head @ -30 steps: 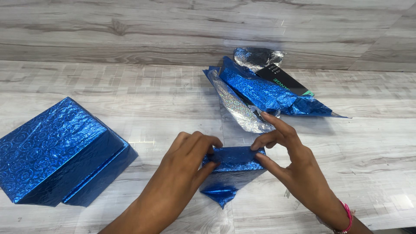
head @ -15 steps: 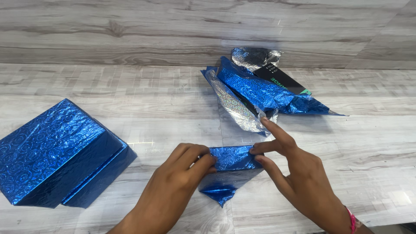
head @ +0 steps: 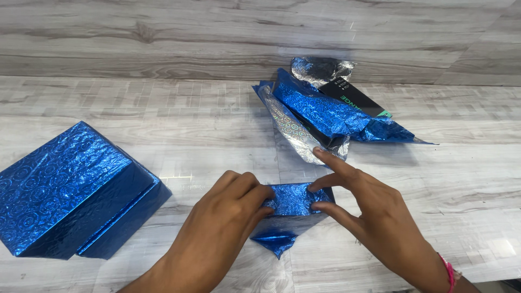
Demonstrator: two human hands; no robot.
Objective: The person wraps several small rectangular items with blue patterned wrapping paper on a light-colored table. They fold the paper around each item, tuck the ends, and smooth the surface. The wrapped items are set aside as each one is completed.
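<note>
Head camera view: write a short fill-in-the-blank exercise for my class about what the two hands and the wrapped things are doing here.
1. Both hands pinch a small parcel wrapped in shiny ____ foil.
2. The large wrapped box lies to the ____ of the left hand.
3. The right hand wears a ____ band at the wrist.
4. The crumpled foil scraps lie ____ the hands, nearer the wall.

Missing words: blue; left; pink; beyond
</note>
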